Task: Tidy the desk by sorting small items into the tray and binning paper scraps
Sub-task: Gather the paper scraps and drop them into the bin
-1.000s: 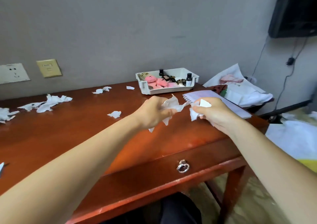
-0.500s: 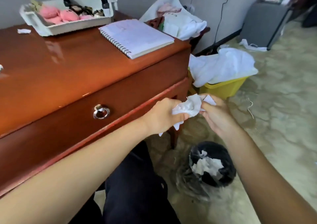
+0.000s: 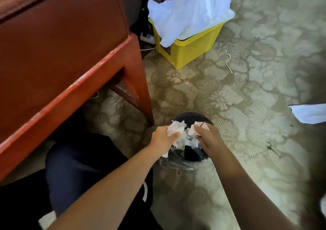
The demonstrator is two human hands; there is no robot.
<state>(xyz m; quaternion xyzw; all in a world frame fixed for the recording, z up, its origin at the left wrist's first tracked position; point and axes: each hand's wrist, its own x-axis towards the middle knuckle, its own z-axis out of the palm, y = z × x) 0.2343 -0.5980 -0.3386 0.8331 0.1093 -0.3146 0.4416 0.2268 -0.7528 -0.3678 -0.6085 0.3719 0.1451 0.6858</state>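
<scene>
The scraps (image 3: pixel 176 129) now above the bin (image 3: pixel 192 118)

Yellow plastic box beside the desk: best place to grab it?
Yellow plastic box: probably grip the bare lipped rim on its carpet-facing side, coming from the right. The white crumpled sheet drapes the rest of the top, and the red-brown wooden desk blocks the left.

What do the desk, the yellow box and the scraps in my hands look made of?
Desk: likely wood, red-brown varnish, worn pale along edges. Yellow box: smooth, evenly coloured plastic. Scraps: thin white paper, perhaps tissue, crumpled, torn edges.
</scene>
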